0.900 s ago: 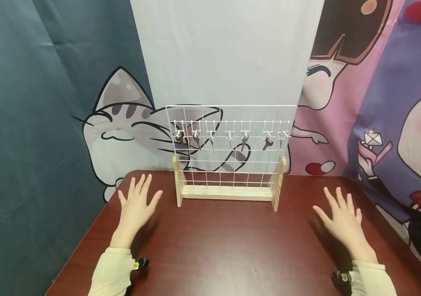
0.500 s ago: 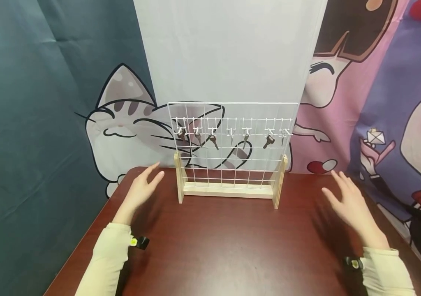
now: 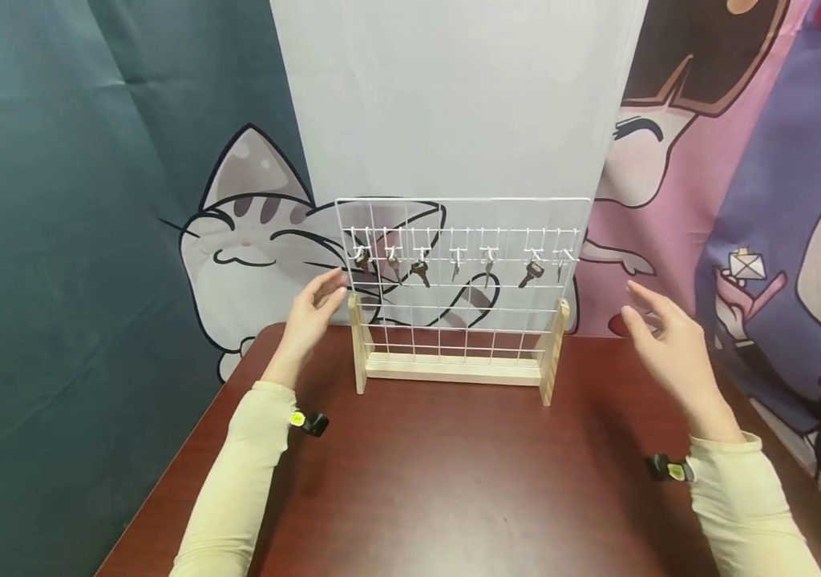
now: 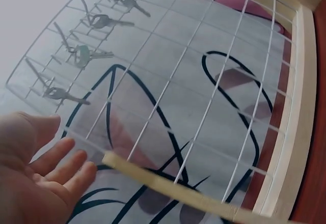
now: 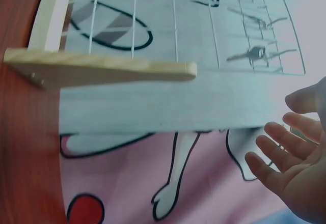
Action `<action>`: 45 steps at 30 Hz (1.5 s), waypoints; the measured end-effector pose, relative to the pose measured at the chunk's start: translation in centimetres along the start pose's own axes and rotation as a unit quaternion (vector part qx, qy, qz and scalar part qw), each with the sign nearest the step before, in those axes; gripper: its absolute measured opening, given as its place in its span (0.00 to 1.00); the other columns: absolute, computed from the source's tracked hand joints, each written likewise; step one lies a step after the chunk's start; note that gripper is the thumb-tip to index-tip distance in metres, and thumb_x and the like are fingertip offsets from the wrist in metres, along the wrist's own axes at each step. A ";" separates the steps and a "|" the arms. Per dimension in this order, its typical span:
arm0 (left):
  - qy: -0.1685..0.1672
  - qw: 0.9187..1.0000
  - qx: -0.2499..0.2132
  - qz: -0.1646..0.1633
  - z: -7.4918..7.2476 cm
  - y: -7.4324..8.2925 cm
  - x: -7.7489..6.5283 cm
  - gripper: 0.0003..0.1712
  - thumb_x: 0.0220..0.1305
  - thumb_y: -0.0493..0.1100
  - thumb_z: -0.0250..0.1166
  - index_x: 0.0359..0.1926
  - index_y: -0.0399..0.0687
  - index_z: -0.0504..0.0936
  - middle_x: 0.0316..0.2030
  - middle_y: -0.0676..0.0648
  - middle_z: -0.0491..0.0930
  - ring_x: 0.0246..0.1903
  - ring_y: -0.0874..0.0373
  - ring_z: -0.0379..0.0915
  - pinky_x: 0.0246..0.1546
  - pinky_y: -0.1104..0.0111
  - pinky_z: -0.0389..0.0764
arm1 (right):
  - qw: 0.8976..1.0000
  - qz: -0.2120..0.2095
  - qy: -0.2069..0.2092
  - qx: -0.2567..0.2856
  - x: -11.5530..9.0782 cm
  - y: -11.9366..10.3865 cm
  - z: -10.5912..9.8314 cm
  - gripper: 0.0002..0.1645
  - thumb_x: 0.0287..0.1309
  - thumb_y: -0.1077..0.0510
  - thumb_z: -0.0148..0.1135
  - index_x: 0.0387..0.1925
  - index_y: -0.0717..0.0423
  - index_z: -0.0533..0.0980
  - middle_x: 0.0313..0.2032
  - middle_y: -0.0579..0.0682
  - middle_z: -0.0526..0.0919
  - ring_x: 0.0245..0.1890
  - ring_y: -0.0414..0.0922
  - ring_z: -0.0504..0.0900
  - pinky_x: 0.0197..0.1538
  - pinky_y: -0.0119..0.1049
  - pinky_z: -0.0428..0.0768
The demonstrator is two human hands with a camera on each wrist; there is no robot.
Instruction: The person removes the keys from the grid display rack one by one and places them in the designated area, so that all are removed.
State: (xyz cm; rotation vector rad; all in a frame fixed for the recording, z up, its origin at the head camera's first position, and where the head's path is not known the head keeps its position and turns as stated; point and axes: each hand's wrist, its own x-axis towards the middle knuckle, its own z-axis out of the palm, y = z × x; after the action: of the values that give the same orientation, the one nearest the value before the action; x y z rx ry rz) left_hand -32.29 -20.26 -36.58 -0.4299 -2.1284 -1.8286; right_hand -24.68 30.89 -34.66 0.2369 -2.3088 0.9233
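A white wire grid rack stands upright in a pale wooden base on the table. Several keys hang from hooks along its upper part, among them a dark key left of centre and another key toward the right. My left hand is raised just left of the rack, fingers relaxed and holding nothing; the nearest key is close by in the left wrist view. Off the rack's right side hovers my right hand, thumb apart from loosely bent fingers, with nothing in it.
The reddish-brown table extends in front of the rack. Behind it hangs a cartoon-printed backdrop, with a plain white cloth panel in the middle. A dark green curtain is at the left.
Both hands have risen from low over the table toward the rack's sides. The left hand moved up and right, near the frame; the fingers went from spread to more gathered.
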 end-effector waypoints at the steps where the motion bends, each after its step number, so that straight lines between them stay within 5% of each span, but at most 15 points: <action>1: 0.006 1.000 -0.015 0.001 0.3 0.0 0.3 0.28 0.74 0.39 0.61 0.71 0.37 0.68 0.65 0.35 0.73 0.64 0.45 0.71 0.62 0.66 0.75 | 1.000 0.000 0.002 0.009 0.2 -0.3 0.2 0.26 0.71 0.53 0.60 0.68 0.50 0.74 0.61 0.56 0.80 0.41 0.12 0.69 0.42 0.09 0.67; 6: 0.023 0.998 -0.046 -0.024 1.0 0.6 1.4 0.29 0.73 0.36 0.61 0.72 0.37 0.67 0.67 0.35 0.71 0.64 0.43 0.70 0.66 0.63 0.71 | 0.999 0.008 -0.005 0.039 1.4 -1.9 1.4 0.24 0.73 0.51 0.58 0.66 0.51 0.75 0.59 0.55 0.81 0.44 0.13 0.71 0.43 0.10 0.70; 14: 0.011 0.997 -0.062 -0.035 1.3 1.4 1.3 0.26 0.71 0.30 0.61 0.67 0.25 0.68 0.62 0.26 0.72 0.62 0.37 0.71 0.57 0.67 0.79 | 0.995 0.037 -0.051 0.081 2.6 -2.8 3.6 0.25 0.74 0.48 0.57 0.67 0.51 0.75 0.60 0.54 0.81 0.55 0.51 0.81 0.47 0.17 0.71; 22: 0.007 1.000 -0.023 -0.014 1.3 -1.5 1.9 0.22 0.70 0.32 0.63 0.62 0.26 0.73 0.59 0.27 0.76 0.54 0.52 0.80 0.53 0.73 0.80 | 0.993 0.035 -0.042 0.109 3.1 -2.6 4.9 0.25 0.73 0.49 0.58 0.65 0.54 0.75 0.58 0.57 0.82 0.45 0.21 0.76 0.46 0.18 0.72; 29: 0.030 0.998 0.060 -0.023 1.5 -1.9 2.0 0.17 0.70 0.39 0.66 0.55 0.33 0.81 0.53 0.33 0.82 0.54 0.43 0.80 0.55 0.65 0.80 | 0.992 0.046 -0.043 0.113 3.6 -3.2 5.7 0.28 0.71 0.45 0.60 0.64 0.57 0.76 0.57 0.57 0.83 0.49 0.31 0.80 0.49 0.17 0.73; 36: 0.043 0.995 0.091 -0.009 1.8 -2.2 2.4 0.15 0.69 0.39 0.67 0.52 0.33 0.82 0.49 0.36 0.84 0.52 0.45 0.82 0.56 0.58 0.80 | 0.990 0.075 -0.020 0.120 4.5 -3.5 6.6 0.33 0.64 0.39 0.66 0.61 0.56 0.78 0.53 0.55 0.85 0.45 0.29 0.80 0.46 0.19 0.75; 45: 0.049 0.994 0.093 -0.008 1.8 -2.2 3.1 0.17 0.69 0.43 0.68 0.52 0.34 0.82 0.49 0.37 0.84 0.51 0.46 0.82 0.56 0.60 0.80 | 0.980 0.088 -0.013 0.177 5.7 -3.5 6.9 0.28 0.65 0.47 0.68 0.59 0.60 0.78 0.42 0.52 0.89 0.33 0.27 0.84 0.39 0.24 0.83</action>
State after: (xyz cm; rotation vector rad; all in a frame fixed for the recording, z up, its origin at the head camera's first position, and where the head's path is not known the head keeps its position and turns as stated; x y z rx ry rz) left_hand -36.04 -18.76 -37.54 -0.2725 -2.2153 -1.6049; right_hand -31.19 23.99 -33.01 0.1956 -2.2024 1.4286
